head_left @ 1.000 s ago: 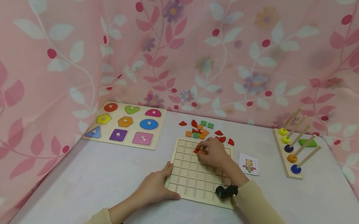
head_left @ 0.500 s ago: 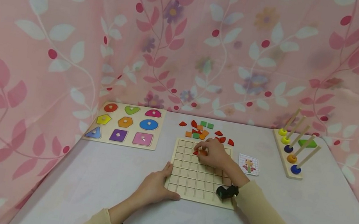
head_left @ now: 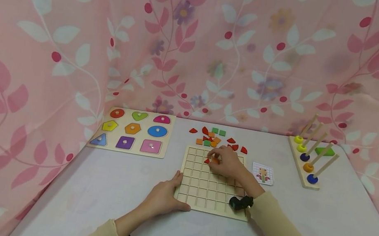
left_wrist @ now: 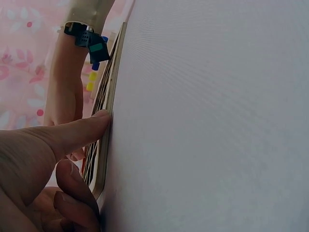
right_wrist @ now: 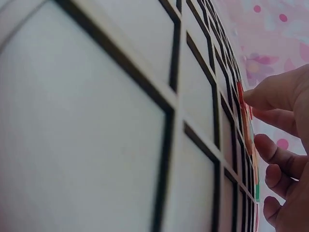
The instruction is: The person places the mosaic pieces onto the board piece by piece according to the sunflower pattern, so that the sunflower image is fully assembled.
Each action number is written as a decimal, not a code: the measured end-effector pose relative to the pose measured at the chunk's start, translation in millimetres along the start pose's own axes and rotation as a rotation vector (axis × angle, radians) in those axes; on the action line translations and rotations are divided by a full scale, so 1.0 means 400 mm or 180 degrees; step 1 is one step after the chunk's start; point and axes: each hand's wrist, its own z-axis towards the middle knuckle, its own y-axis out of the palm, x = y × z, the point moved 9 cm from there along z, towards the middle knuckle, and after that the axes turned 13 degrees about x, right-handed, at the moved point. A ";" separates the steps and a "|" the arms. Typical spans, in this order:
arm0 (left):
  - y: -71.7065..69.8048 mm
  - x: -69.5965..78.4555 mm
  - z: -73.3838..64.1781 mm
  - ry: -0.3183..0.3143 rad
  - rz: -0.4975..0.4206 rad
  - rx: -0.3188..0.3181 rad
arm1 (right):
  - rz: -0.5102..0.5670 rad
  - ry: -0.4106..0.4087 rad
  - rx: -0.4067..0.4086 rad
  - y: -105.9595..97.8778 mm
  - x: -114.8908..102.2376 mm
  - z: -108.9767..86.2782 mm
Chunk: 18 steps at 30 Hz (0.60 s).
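Observation:
A square wooden grid board (head_left: 198,186) lies flat in the middle of the white table. My left hand (head_left: 161,197) steadies its front left corner, thumb (left_wrist: 91,126) straight along the front edge and fingers at the left side. Over the board's far rows, my right hand (head_left: 227,162) pinches a small red wedge-shaped piece (head_left: 207,161) low against the grid. In the right wrist view the thumb tip meets this red piece (right_wrist: 241,92). An orange piece (head_left: 215,161) shows beneath the same hand, partly hidden by the fingers.
Loose red, orange and green pieces (head_left: 214,137) lie behind the board. A pattern card (head_left: 263,174) lies to its right. A knobbed shape puzzle (head_left: 141,133) is at the back left; a peg stand (head_left: 304,162) with coloured beads and a green block (head_left: 325,150) are at the right.
My right hand has shifted only slightly, and the red piece sits a touch lower on the board. The left hand stays where it was.

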 end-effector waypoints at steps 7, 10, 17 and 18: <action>-0.001 0.001 0.001 0.0003 -0.0060 -0.0009 | 0.0099 0.0353 0.0303 -0.064 0.035 0.038; 0.000 0.000 0.002 0.0004 -0.0089 -0.0014 | 0.0129 0.0471 0.0540 -0.100 0.055 0.063; 0.000 -0.005 0.001 -0.0048 -0.0083 -0.0017 | 0.0207 0.0738 0.0627 -0.105 0.114 0.099; 0.000 -0.005 0.001 -0.0050 -0.0077 -0.0020 | 0.0206 0.0779 0.0605 -0.100 0.123 0.100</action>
